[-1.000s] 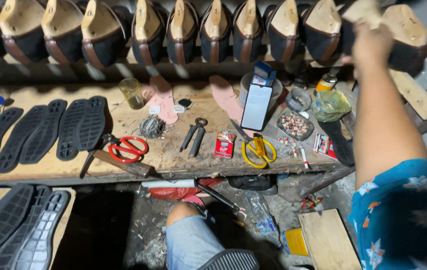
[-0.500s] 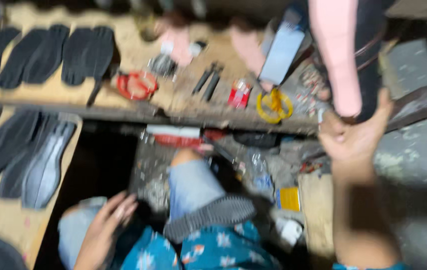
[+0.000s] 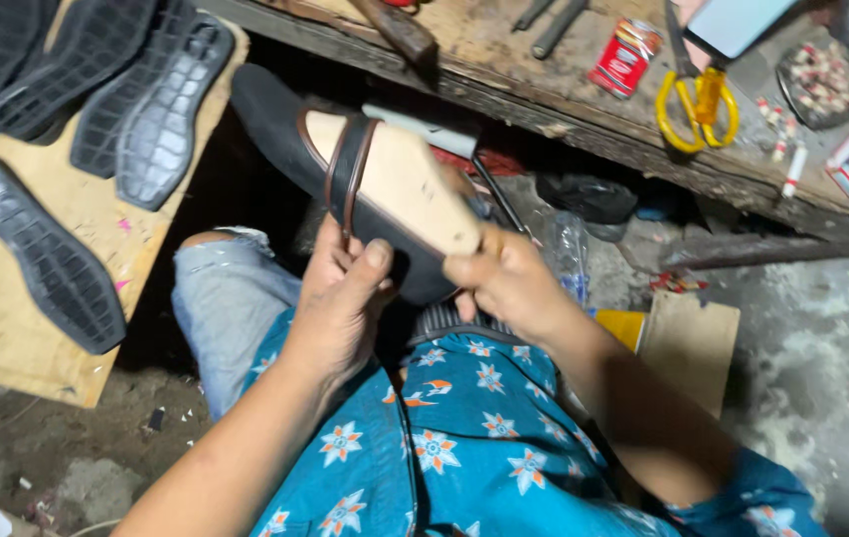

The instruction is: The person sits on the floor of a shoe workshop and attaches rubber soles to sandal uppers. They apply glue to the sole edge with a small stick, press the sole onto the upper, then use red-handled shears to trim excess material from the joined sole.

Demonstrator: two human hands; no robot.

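Observation:
A dark shoe upper stretched on a pale wooden last [image 3: 385, 179] lies sole-side up over my lap, toe pointing to the upper left. My left hand [image 3: 340, 303] grips its near side, thumb pressed on the dark leather edge. My right hand [image 3: 504, 283] holds the heel end of the last. Both hands are closed around the shoe, just below the front edge of the wooden workbench [image 3: 564, 109].
Several black rubber soles [image 3: 146, 99] lie on a board at the left. On the bench are yellow-handled scissors [image 3: 695, 104], a small red tin [image 3: 625, 55], a dish of small bits [image 3: 822, 80] and dark tools. Cardboard [image 3: 691, 343] and litter lie on the floor at the right.
My right hand reached up to the row of lasted shoes, brought one down, and both hands now hold it over my lap. The view has tilted down from the bench.

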